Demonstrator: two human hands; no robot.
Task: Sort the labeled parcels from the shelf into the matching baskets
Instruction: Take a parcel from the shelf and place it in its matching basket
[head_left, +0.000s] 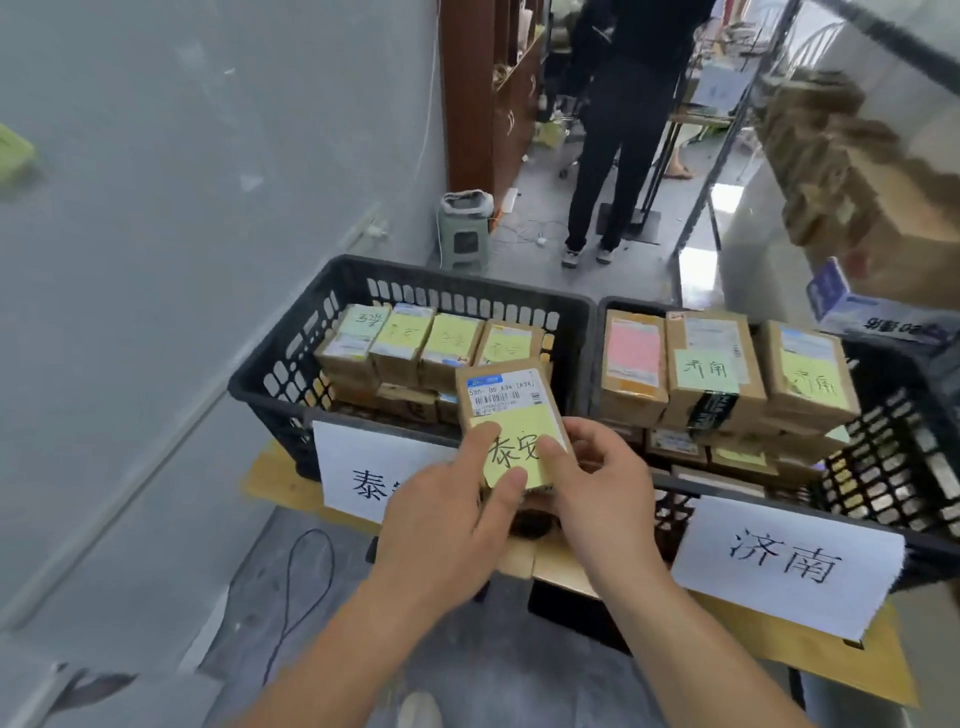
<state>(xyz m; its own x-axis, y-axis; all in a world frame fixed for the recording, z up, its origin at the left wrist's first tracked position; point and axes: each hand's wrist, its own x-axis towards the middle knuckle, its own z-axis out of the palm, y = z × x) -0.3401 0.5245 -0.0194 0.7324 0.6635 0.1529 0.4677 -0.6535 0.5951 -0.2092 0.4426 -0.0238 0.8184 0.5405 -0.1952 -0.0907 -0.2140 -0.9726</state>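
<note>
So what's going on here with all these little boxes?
A person is sorting parcels by destination. Both hands, left hand and right hand, hold one small parcel with a yellow note reading 泰安, just above the near edge of the left basket. That basket's sign starts with 泰 and already holds similar parcels. The right basket, signed 济南, holds parcels marked 济南.

Low wooden table (270, 480) carries two black baskets: left basket (291, 358), right basket (883, 457), side by side.
</note>
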